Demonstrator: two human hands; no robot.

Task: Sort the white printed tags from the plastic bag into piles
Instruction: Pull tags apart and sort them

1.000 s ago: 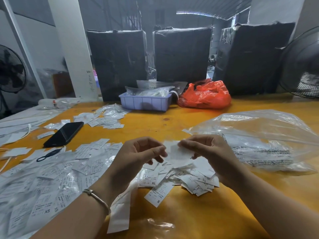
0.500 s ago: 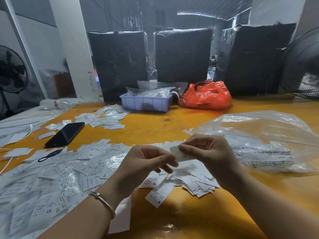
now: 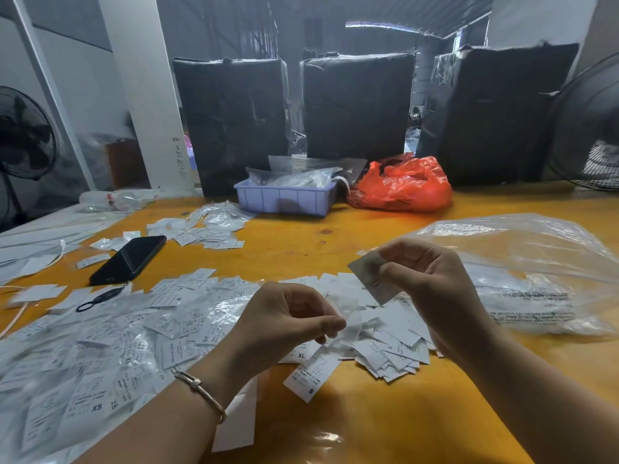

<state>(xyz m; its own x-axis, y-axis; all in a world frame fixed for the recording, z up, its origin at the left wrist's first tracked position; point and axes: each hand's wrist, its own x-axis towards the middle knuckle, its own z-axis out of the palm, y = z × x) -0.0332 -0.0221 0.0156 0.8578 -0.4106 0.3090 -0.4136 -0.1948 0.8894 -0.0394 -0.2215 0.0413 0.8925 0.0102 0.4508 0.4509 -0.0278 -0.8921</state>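
The yellow worktop (image 3: 368, 423) carries everything here. To the right of the right hand's fingers lies the clear plastic bag (image 3: 522, 262), collapsed and crinkled; it is surely very light and slippery, and the few tags that seem to remain inside are best reached through its open mouth and not by gripping the film.

To the left of the left hand's fingers spreads the biggest pile of white printed tags (image 3: 100, 346), many of them in shiny wrappers, with XS printed on some. A smaller loose heap (image 3: 392, 349) lies directly under and between both hands, and one tag marked S (image 3: 311, 373) sits just below the left fingers.

The left hand (image 3: 284, 323) has thumb and forefinger pressed together, pinching a thin, nearly transparent piece; I cannot tell whether it is a wrapper or a tag. The right hand (image 3: 432, 279) is raised above the heap, and its fingers (image 3: 388, 272) pinch a single tag (image 3: 373, 276) at one edge, so that the rest of it stands free and tilted.

These tags look like thin paper or satin: almost weightless, flexible, easy to crease, and they probably stick together or slide over one another. I judge that a light pinch at a short edge or corner, with the fingertips only, is the right hold, because a flat grip would pick up several at once.
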